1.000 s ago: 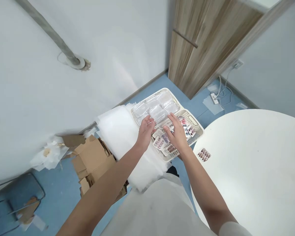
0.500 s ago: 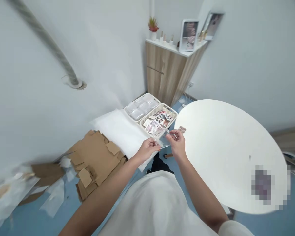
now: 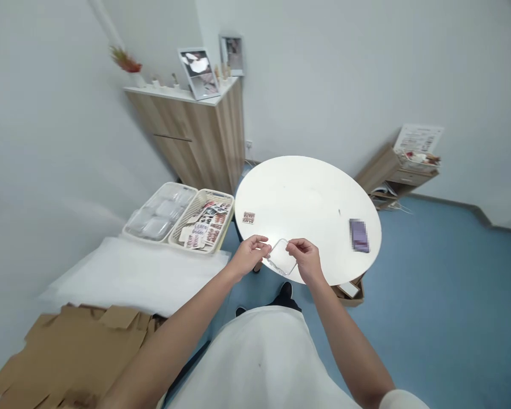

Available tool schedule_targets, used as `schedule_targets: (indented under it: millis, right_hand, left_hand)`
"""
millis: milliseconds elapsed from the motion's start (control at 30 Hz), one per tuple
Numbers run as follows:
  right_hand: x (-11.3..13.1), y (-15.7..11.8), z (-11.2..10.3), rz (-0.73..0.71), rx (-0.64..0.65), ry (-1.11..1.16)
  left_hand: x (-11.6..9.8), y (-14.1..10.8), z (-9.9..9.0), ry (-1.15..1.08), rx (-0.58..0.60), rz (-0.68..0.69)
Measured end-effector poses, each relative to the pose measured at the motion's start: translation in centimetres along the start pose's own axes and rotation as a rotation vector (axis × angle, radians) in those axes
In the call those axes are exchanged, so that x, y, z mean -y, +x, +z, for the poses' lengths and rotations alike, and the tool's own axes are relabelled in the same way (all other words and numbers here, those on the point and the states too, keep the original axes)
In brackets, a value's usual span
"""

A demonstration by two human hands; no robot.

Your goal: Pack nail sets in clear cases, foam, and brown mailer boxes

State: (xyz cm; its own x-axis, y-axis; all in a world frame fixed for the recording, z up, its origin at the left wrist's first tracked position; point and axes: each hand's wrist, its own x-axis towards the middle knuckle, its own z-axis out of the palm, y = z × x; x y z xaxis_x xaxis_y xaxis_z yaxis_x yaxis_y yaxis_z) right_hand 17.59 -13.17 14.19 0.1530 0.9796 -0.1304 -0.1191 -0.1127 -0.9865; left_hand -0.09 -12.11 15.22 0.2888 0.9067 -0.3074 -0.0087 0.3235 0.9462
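Note:
Between my two hands is a small clear plastic box (image 3: 283, 258), tilted over the near edge of the round white table (image 3: 306, 187). My left hand (image 3: 252, 254) pinches its left corner between thumb and fingers. Its upper right side is gripped by my right hand (image 3: 305, 257). On the table, beyond my left hand, lies a small card with rows of reddish patterned pieces (image 3: 248, 217). A purple blurred item (image 3: 359, 236) rests near the table's right edge.
Left of the table, a cream basket (image 3: 231, 211) holds many printed cards. Beside it a tray (image 3: 130, 232) contains several clear boxes. White foam sheeting (image 3: 140, 272) and flattened cardboard (image 3: 80, 352) lie nearer. A wooden cabinet (image 3: 196, 136) stands behind; a low shelf (image 3: 378, 167) stands at right.
My view has swung right, towards the round table. Both hands and the clear box are now over its near edge, with both hands still holding the box.

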Motion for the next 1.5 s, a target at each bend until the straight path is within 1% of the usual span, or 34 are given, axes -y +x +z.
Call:
schedule_targets:
  millis: [67,133,233,333,400,500,600,667,767,833,900,1000,1100,1200,1300,1333,1433,1467,1500]
  right_hand:
    - [0.1,0.4,-2.0,0.005,-0.024,-0.008]
    - [0.2,1.0,-4.0,0.010,-0.023,-0.014]
    - [0.3,2.2,-6.9,0.026,-0.004,-0.017]
    - [0.0,3.5,-9.5,0.057,0.005,-0.024]
    - [-0.5,4.4,-11.0,0.101,0.004,-0.025]
    - [-1.7,5.3,-13.2,0.184,-0.007,-0.004]
    - [-3.0,6.0,-15.0,0.264,-0.051,0.034]
    - [-3.8,6.1,-15.7,0.331,-0.061,0.055]
    - [-4.4,5.9,-15.8,0.427,-0.003,0.090]
    - [-4.7,5.6,-15.2,0.459,0.040,0.105]
    - [-4.9,5.2,-14.2,0.471,0.045,0.108]
    - [-5.2,4.6,-12.4,0.458,-0.049,0.102]
    - [-5.4,4.4,-11.0,0.416,-0.148,0.105]
    - [-5.4,4.6,-10.5,0.372,-0.205,0.070]
    - [-5.1,5.0,-10.7,0.344,-0.214,0.029]
    - [-4.9,5.1,-10.9,0.344,-0.199,0.022]
    - [-4.2,5.1,-11.1,0.351,-0.098,0.000]
    - [-4.0,5.0,-11.2,0.349,-0.051,-0.012]
    - [-3.8,4.9,-11.2,0.341,0.000,-0.026]
  left_hand:
    - [-0.3,2.0,2.1,0.024,0.109,-0.046]
    - [-0.7,4.0,4.1,0.047,0.192,-0.079]
    - [-1.3,6.7,6.8,0.111,0.255,-0.097]
    - [-1.3,9.1,9.0,0.144,0.302,-0.130]
    - [-0.9,10.4,10.3,0.115,0.284,-0.167]
    - [0.3,11.9,11.6,0.034,0.183,-0.235]
    - [1.8,12.6,12.2,-0.093,0.062,-0.314]
    - [2.9,12.7,12.3,-0.203,-0.022,-0.358]
    - [4.3,12.4,12.6,-0.364,-0.119,-0.415]
    - [5.1,12.1,12.8,-0.464,-0.160,-0.440]
    - [5.6,11.9,13.1,-0.550,-0.182,-0.448]
    - [6.1,11.8,13.4,-0.620,-0.185,-0.430]
    - [6.4,11.6,13.7,-0.619,-0.149,-0.415]
    - [6.3,11.5,13.2,-0.506,-0.058,-0.431]
    - [5.5,11.8,11.5,-0.220,0.055,-0.392]
    - [5.2,12.1,10.7,-0.119,0.074,-0.363]
    - [3.9,13.3,8.4,0.060,0.044,-0.240]
    - [3.6,13.7,7.8,0.094,0.055,-0.200]
    - [3.3,14.2,7.3,0.125,0.095,-0.166]
